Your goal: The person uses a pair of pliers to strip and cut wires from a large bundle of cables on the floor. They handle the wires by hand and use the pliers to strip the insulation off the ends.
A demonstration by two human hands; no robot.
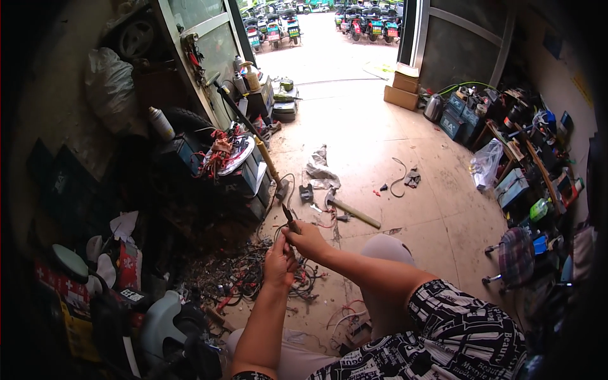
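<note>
My right hand [305, 239] is closed round a dark tapered tool [288, 215] whose narrow end points up and away from me; its exact kind cannot be made out. Just below and touching it, my left hand [278, 263] is closed, with a thin dark cable [277, 235] looping out at its fingers. Beyond the hands, a hammer [356, 213] with a pale handle lies on the floor. Beside its head are a black plastic piece [306, 193] and a crumpled grey rag [322, 170]. Under my left forearm spreads a heap of tangled wires [244, 272].
At left, a battery-like box carries red wires [218, 155], and a long-handled tool [268, 161] leans there. Cardboard boxes [401, 98] and a metal kettle [434, 107] stand by the doorway. A checked stool [516, 256] is at right, near cluttered shelves. Parked scooters [272, 28] show outside.
</note>
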